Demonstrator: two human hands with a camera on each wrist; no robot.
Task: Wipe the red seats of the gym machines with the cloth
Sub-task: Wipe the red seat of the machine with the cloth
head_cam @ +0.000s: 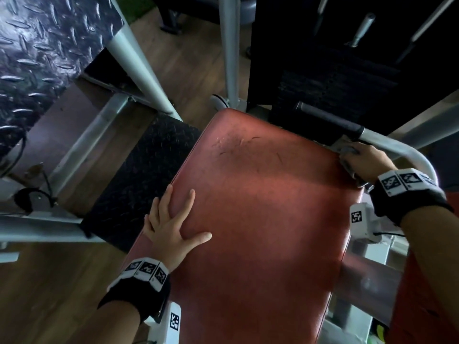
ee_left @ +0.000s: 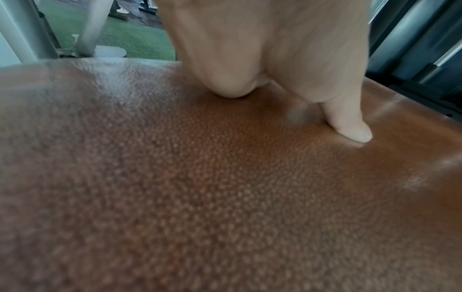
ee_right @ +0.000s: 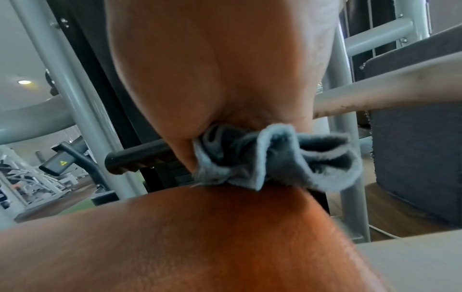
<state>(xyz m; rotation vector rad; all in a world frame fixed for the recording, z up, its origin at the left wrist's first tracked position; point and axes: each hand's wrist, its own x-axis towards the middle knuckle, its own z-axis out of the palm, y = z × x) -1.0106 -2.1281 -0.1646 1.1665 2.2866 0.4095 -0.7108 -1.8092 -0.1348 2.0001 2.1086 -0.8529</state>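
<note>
Both edges occupied: left hand [head_cam: 171, 227] flat, right hand [head_cam: 365, 162] gripping cloth [ee_right: 275, 156].

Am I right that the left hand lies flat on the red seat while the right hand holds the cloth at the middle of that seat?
Not quite. The left hand does lie flat on the red seat, but the right hand holds the cloth at the seat's far right corner beside the grey handle bar, not at its middle. The head view shows this.
</note>
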